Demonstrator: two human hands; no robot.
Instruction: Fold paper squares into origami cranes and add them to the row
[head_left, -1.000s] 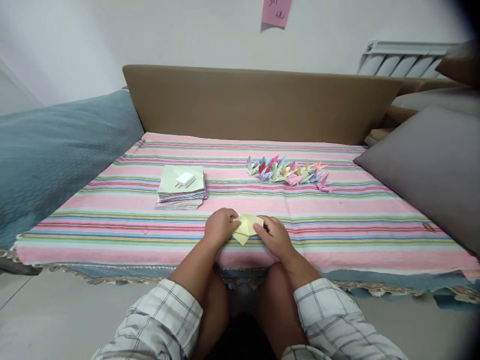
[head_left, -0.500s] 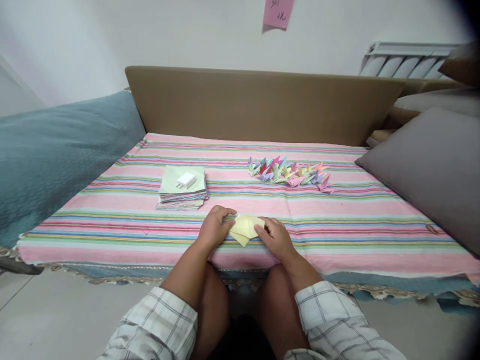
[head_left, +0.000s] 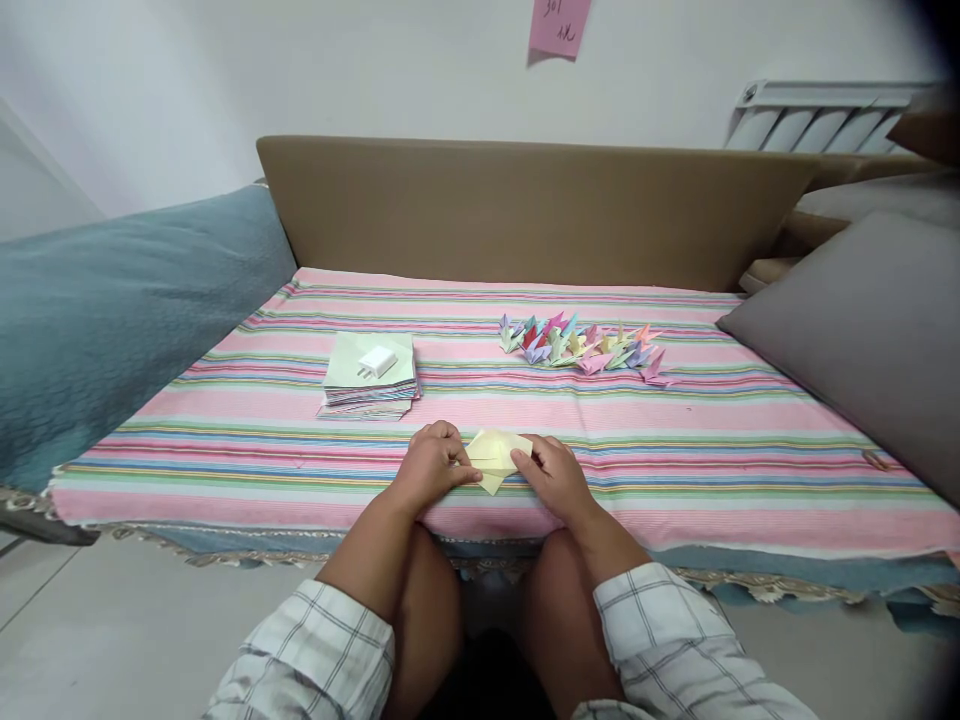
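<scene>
A partly folded sheet of yellow origami paper (head_left: 496,452) lies between my hands near the front edge of the striped cloth, one corner pointing toward me. My left hand (head_left: 431,465) is closed on its left side, with the thumb laid along the lower left edge. My right hand (head_left: 553,474) pinches the right corner, thumb on top and fingers behind. The undersides of the folds are hidden. Beyond my hands, to the right, several folded paper cranes (head_left: 581,345) in many colours sit in a cluster.
To the left stands a stack of paper squares (head_left: 369,385) with a white plug adapter (head_left: 377,361) on top. A striped cloth (head_left: 247,430) covers the seat. A brown backrest (head_left: 525,215) rises behind, a grey cushion (head_left: 862,330) at right, a blue armrest (head_left: 150,300) at left.
My left hand loosened from the paper's left side, drew back a little, then closed on it again with the thumb lower. My right hand has kept its hold on the right corner.
</scene>
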